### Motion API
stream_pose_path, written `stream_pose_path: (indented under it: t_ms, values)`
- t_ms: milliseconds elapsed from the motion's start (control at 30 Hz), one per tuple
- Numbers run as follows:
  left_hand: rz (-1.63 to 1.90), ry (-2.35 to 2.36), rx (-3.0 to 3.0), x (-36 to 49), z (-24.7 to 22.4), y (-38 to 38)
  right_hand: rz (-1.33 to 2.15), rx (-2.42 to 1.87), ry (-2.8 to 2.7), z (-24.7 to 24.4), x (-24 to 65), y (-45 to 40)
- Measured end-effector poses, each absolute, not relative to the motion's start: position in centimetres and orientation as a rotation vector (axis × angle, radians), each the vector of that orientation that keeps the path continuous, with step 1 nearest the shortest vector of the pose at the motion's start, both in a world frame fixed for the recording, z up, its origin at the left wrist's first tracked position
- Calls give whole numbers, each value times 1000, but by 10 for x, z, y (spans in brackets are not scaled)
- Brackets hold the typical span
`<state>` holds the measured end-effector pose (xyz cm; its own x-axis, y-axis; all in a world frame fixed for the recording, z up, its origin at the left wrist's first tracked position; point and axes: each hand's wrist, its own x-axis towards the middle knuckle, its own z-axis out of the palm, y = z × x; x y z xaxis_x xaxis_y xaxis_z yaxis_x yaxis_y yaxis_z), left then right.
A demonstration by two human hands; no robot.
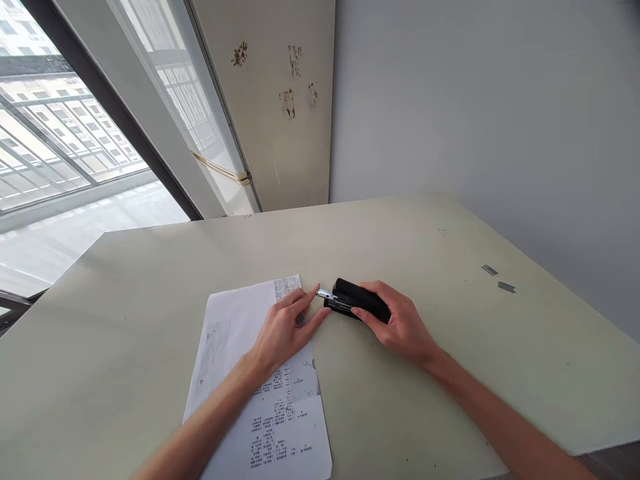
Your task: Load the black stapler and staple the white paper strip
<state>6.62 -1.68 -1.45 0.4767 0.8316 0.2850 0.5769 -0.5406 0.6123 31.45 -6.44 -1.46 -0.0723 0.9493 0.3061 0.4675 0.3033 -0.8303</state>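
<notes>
A black stapler [361, 298] is in my right hand [404, 325], whose fingers and thumb wrap round its rear end. A silver metal part [326, 293] sticks out at its front, on the left. My left hand [287, 325] reaches over printed paper sheets [225, 333], its index fingertip at the metal part and its thumb tip at the front of the black base. Between them, these two fingers hold the stapler's front end. The sheets lie flat, partly covered by my left hand and forearm, with lines of print along their right side.
The pale table [400, 413] stretches out under both forearms. Two small grey tape strips [489, 270] stick to it at the right. A grey wall [475, 100] borders the right side, a stained panel [280, 133] the back, and a window [60, 120] the left.
</notes>
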Motion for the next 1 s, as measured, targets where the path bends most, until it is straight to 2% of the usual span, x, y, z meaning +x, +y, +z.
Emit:
stream_pose_path:
  t_ms: [400,700,1000]
  values:
    - [885,1202,2133,42,2,9,818,-1248,-1700,-7,323,-65]
    - [860,1156,2176,49,-8,1,770,-1254,-1762,-11,322,-65]
    - [865,1143,2145,42,3,7,799,-1247,-1772,-8,329,-65]
